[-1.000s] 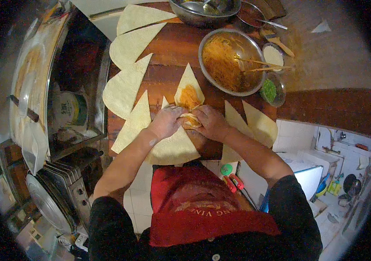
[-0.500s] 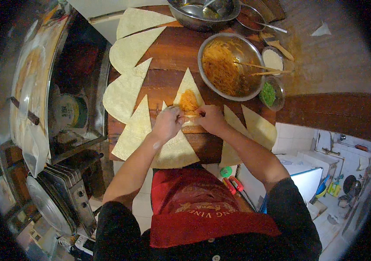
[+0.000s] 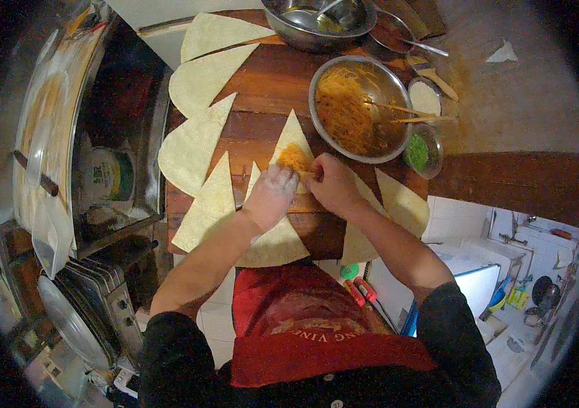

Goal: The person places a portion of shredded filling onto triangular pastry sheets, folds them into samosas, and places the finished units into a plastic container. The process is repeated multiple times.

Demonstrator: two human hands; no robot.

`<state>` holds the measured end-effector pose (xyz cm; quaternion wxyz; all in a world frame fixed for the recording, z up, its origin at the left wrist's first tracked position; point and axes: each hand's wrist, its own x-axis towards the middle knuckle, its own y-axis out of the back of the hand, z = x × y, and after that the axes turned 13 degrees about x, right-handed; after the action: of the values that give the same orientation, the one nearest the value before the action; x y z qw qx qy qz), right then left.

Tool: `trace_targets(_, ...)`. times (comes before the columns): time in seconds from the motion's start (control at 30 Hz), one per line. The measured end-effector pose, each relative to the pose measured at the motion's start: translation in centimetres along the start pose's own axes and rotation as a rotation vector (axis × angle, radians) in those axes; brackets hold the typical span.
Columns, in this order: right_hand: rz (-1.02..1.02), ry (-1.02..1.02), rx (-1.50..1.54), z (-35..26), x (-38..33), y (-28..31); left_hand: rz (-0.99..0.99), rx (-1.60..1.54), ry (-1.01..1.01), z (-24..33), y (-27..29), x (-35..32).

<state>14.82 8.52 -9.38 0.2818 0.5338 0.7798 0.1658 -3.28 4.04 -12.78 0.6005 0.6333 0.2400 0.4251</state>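
Observation:
A pale triangular dough piece (image 3: 292,130) lies on the dark wooden board (image 3: 262,85), its point facing away from me. Orange shredded filling (image 3: 293,158) is heaped across its middle. My left hand (image 3: 272,194) rests over the near left side of the filling, fingers curled and pressed together on the dough, with pale flour-like smears on them. On the opposite side, my right hand (image 3: 334,183) pinches the dough's near edge between thumb and fingers. Both hands partly hide the folded near end of the piece.
More dough triangles (image 3: 194,149) line the board's left and near sides. A steel bowl of orange shreds (image 3: 354,112) with chopsticks (image 3: 412,109) stands at the right. Nearby are chopped greens (image 3: 417,153), a pale-filled bowl (image 3: 425,96), a brush (image 3: 439,78) and another steel bowl (image 3: 317,30).
My left hand has shifted right and turned, its fingers now laid over the near part of the filling. My right hand has moved slightly and still grips the dough edge.

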Motion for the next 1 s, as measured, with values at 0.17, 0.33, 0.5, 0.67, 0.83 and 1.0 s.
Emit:
trace_targets(0.17,0.136,0.676,-0.426,1.1,-1.9,-1.1,-0.356,-0.203,0.041,-2.9,0.9,2.6)
trace_targets(0.33,-0.046,0.622,-0.349,1.9,-2.9,-1.6,-0.537,-0.452,0.241,-1.6,2.3,2.2)
trace_targets(0.5,-0.343,0.254,-0.295,-1.2,-2.1,-0.3,-0.039,-0.174,0.206,2.3,2.8,-2.4)
trace_targets(0.67,-0.368,0.233,-0.34,-0.3,-0.7,0.0,-0.032,-0.127,0.078,1.6,1.7,-2.4)
trace_targets(0.83,-0.11,0.509,-0.409,-0.7,-3.2,0.4,-0.162,-0.237,0.191,-0.3,1.4,-0.7)
trace_targets(1.0,-0.004,0.784,-0.444,1.4,-1.8,0.1,-0.267,-0.447,0.29,-2.7,1.2,1.2)
